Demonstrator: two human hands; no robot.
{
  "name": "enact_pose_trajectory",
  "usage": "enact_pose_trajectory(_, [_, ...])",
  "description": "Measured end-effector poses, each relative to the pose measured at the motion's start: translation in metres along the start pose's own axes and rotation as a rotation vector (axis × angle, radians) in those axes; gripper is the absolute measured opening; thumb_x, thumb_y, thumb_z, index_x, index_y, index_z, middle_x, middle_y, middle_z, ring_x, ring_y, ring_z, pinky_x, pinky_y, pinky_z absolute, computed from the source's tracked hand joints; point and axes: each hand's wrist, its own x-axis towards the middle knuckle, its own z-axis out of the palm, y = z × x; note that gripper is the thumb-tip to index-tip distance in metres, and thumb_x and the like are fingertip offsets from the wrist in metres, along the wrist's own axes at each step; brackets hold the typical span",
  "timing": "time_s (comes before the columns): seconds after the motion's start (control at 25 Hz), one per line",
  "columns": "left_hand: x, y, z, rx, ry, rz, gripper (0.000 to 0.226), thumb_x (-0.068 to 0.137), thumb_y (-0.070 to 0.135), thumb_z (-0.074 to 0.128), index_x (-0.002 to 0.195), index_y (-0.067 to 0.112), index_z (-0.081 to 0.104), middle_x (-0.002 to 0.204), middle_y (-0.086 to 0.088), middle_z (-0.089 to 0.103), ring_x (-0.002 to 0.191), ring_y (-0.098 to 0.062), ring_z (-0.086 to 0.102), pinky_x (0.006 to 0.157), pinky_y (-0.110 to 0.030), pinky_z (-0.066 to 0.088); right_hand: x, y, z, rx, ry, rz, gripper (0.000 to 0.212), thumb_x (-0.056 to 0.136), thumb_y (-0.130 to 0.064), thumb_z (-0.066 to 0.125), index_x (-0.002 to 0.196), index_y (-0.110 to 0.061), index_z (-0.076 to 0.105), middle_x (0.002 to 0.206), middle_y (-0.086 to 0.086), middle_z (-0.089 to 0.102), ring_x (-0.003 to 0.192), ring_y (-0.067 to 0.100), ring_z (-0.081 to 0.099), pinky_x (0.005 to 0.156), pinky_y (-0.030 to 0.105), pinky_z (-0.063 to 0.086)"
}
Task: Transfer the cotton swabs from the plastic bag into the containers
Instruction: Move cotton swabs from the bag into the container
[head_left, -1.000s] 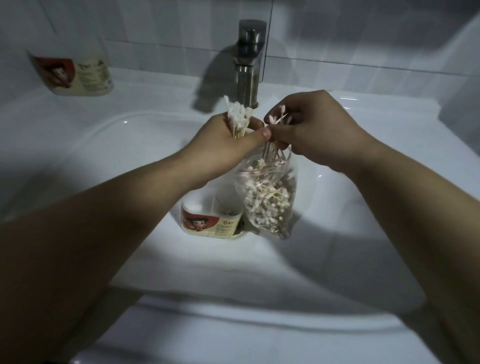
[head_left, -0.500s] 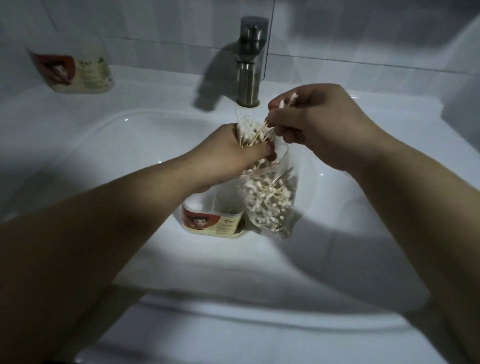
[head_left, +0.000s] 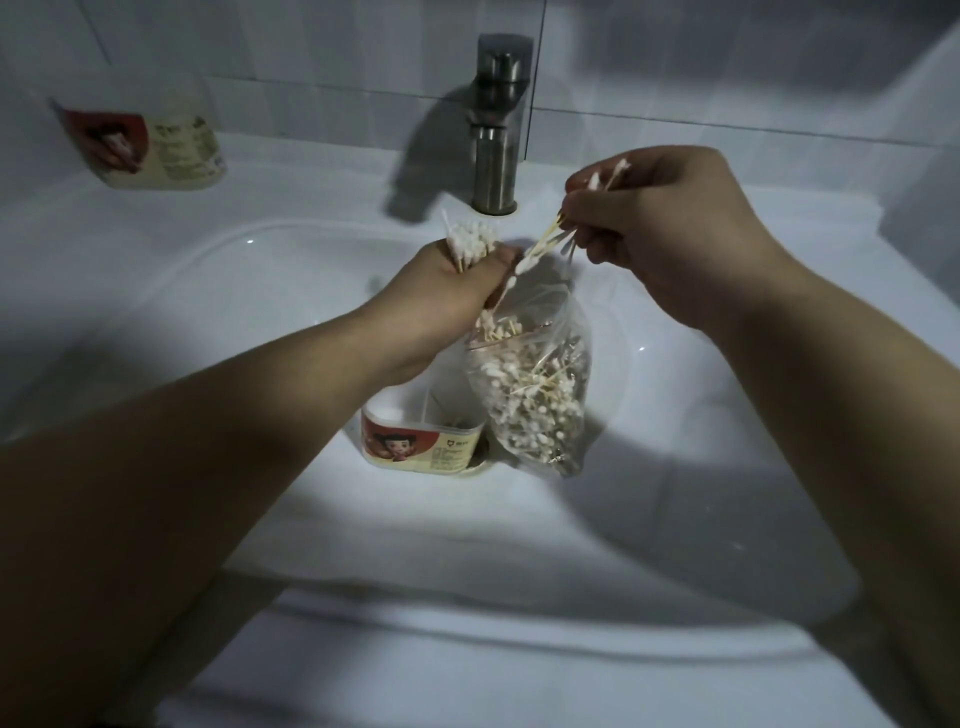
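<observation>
A clear plastic bag full of cotton swabs hangs over the sink basin. My left hand grips an upright bundle of swabs and also holds the bag's top edge. My right hand pinches several swabs by their sticks, lifted up and to the right of the bag's mouth, their lower tips still near my left thumb. An open container with a red cartoon label stands in the basin just left of the bag, with a few sticks inside.
A second container with the same red label stands on the counter at the back left. A metal faucet rises behind the hands. The white sink basin surrounds everything, with tiled wall behind.
My right hand has drawn its swabs up and to the right, out of the bag. My left hand dropped slightly and kept its bundle and the bag.
</observation>
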Motion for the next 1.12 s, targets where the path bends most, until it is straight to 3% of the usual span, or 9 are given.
enact_pose_trajectory(0.08, [-0.001, 0.004, 0.0, -0.118, 0.017, -0.043, 0.024, 0.108, 0.022, 0.047, 0.099, 0.019, 0.07, 0.065, 0.011, 0.066, 0.064, -0.003, 0.062, 0.07, -0.022, 0.049, -0.003, -0.003, -0.001, -0.076, -0.042, -0.013, 0.008, 0.085, 0.002, 0.075, 0.09, -0.004, 0.075, 0.067, 0.009, 0.07, 0.057, 0.017, 0.065, 0.059, 0.024, 0.052])
enact_pose_trajectory(0.24, [-0.001, 0.007, 0.0, -0.198, 0.041, -0.123, 0.016, 0.106, 0.024, 0.052, 0.099, 0.016, 0.064, 0.057, 0.007, 0.053, 0.054, -0.007, 0.052, 0.056, -0.023, 0.041, -0.011, -0.005, 0.001, -0.321, -0.177, -0.046, 0.007, 0.085, -0.002, 0.076, 0.092, -0.004, 0.076, 0.065, 0.007, 0.07, 0.051, 0.012, 0.064, 0.056, 0.021, 0.052])
enact_pose_trajectory(0.4, [0.001, 0.007, -0.001, -0.291, 0.087, -0.075, 0.007, 0.097, 0.015, 0.068, 0.092, 0.015, 0.063, 0.069, -0.003, 0.06, 0.066, -0.017, 0.059, 0.072, -0.035, 0.05, -0.014, -0.002, 0.006, -0.468, -0.248, -0.037, 0.007, 0.085, -0.006, 0.076, 0.09, -0.011, 0.078, 0.065, 0.007, 0.073, 0.052, 0.013, 0.068, 0.054, 0.021, 0.053])
enact_pose_trajectory(0.56, [0.005, 0.008, -0.006, -0.339, 0.129, -0.079, 0.037, 0.084, -0.018, 0.064, 0.097, 0.016, 0.058, 0.072, -0.001, 0.053, 0.068, -0.016, 0.058, 0.085, -0.038, 0.049, -0.016, 0.002, 0.011, -0.577, -0.305, -0.027, 0.011, 0.084, -0.01, 0.075, 0.089, -0.019, 0.078, 0.065, 0.004, 0.074, 0.056, 0.012, 0.071, 0.058, 0.023, 0.057])
enact_pose_trajectory(0.68, [0.007, 0.009, -0.006, -0.356, 0.167, -0.139, 0.038, 0.086, -0.019, 0.059, 0.091, 0.018, 0.056, 0.082, -0.003, 0.051, 0.074, -0.015, 0.058, 0.087, -0.034, 0.051, -0.017, 0.002, 0.012, -0.574, -0.312, -0.022, 0.013, 0.084, -0.009, 0.074, 0.088, -0.021, 0.078, 0.066, 0.005, 0.074, 0.057, 0.014, 0.071, 0.059, 0.025, 0.057])
enact_pose_trajectory(0.8, [0.007, 0.012, -0.004, -0.445, 0.19, -0.191, 0.038, 0.089, -0.019, 0.056, 0.089, 0.019, 0.054, 0.084, -0.004, 0.051, 0.076, -0.012, 0.058, 0.081, -0.027, 0.054, -0.016, 0.003, 0.013, -0.576, -0.314, -0.019, 0.014, 0.084, -0.009, 0.074, 0.087, -0.022, 0.077, 0.064, 0.004, 0.074, 0.057, 0.014, 0.071, 0.054, 0.023, 0.052])
enact_pose_trajectory(1.0, [0.005, 0.016, -0.005, -0.56, 0.152, -0.219, 0.037, 0.093, -0.02, 0.048, 0.098, 0.017, 0.047, 0.096, -0.017, 0.069, 0.089, -0.018, 0.07, 0.071, -0.019, 0.055, -0.017, 0.004, 0.012, -0.571, -0.322, -0.017, 0.01, 0.086, -0.011, 0.074, 0.091, -0.019, 0.077, 0.066, 0.005, 0.074, 0.059, 0.016, 0.073, 0.067, 0.035, 0.06])
enact_pose_trajectory(1.12, [0.002, 0.015, -0.002, -0.574, 0.137, -0.2, 0.034, 0.098, -0.016, 0.043, 0.099, 0.018, 0.044, 0.089, -0.012, 0.075, 0.069, -0.011, 0.065, 0.056, -0.019, 0.05, -0.016, 0.004, 0.012, -0.574, -0.323, -0.018, 0.011, 0.086, -0.01, 0.073, 0.093, -0.017, 0.078, 0.067, 0.005, 0.075, 0.06, 0.017, 0.073, 0.066, 0.034, 0.061])
